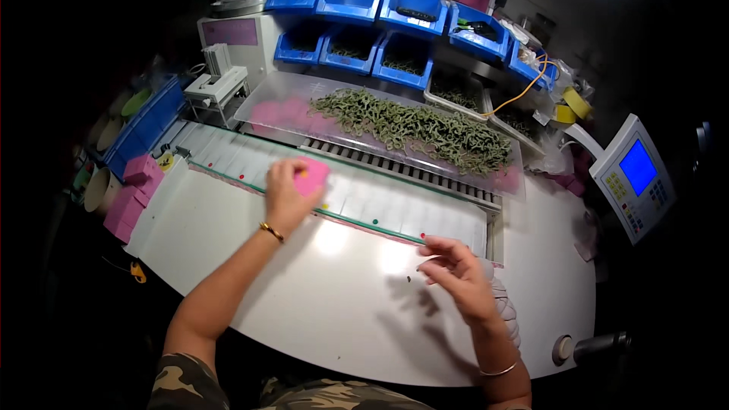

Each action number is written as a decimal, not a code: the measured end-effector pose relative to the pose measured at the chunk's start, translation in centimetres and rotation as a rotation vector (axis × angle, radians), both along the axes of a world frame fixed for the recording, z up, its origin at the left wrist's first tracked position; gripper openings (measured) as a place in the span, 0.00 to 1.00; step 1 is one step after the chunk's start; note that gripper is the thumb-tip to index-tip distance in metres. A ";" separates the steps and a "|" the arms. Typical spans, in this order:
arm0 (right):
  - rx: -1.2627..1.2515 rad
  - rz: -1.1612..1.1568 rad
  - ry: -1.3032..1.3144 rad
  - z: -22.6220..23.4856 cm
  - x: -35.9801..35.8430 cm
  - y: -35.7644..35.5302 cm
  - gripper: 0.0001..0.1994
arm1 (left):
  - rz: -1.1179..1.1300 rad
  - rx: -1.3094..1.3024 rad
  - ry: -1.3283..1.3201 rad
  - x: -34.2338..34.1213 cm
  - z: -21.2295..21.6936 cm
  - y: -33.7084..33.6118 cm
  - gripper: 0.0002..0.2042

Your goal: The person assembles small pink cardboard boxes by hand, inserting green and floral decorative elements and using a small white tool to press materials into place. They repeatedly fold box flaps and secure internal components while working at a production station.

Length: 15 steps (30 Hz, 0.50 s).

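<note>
My left hand (284,191) grips a flat-sided pink piece (312,176) between thumb and fingers, above a long row of white sections (357,199) edged in green. Coloured dots mark the front edge of that row. Toward its right end my right hand (458,273) hovers over the white table, fingers curved and apart, with nothing seen between them. A small dark bit (408,279) shows just left of its thumb. Behind the row, a clear tray (292,85) bears a heap of curled, dried green plant pieces (425,127).
Blue bins (351,1) stand in two tiers at the back, several with plant pieces. On the right is a control panel (636,175) with a blue screen. Pink boxes (135,196) are stacked at left. A pale grey braided thing (504,305) lies beside my right wrist.
</note>
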State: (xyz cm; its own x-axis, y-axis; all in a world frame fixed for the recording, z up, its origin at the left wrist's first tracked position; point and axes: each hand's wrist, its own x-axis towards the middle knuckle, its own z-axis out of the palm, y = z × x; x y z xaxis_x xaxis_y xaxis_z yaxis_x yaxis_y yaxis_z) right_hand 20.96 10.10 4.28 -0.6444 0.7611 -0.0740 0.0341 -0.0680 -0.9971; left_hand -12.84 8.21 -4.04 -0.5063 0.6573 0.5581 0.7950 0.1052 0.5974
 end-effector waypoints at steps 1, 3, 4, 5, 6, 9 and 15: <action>0.065 -0.048 -0.035 0.2 1.1 0.8 0.21 | 0.071 -0.047 0.005 -2.0 -0.2 0.2 0.24; 0.025 -0.227 -0.035 1.5 3.2 1.7 0.20 | 0.125 -0.090 0.007 -3.8 -0.4 0.6 0.24; -0.023 -0.307 -0.023 2.0 4.6 2.3 0.19 | 0.114 -0.138 0.016 -4.0 -0.3 0.8 0.24; 0.073 -0.335 -0.024 1.3 6.1 3.8 0.18 | 0.105 -0.186 0.026 -4.2 -0.2 1.0 0.24; 0.172 -0.370 -0.031 0.6 8.0 5.1 0.17 | 0.085 -0.184 0.023 -3.9 0.0 1.5 0.24; 0.238 -0.513 -0.140 0.2 10.8 8.3 0.17 | 0.054 -0.226 -0.004 -3.5 0.9 2.4 0.27; 0.381 -0.744 -0.353 -5.0 15.0 16.4 0.18 | 0.105 0.003 0.303 2.5 2.5 1.1 0.19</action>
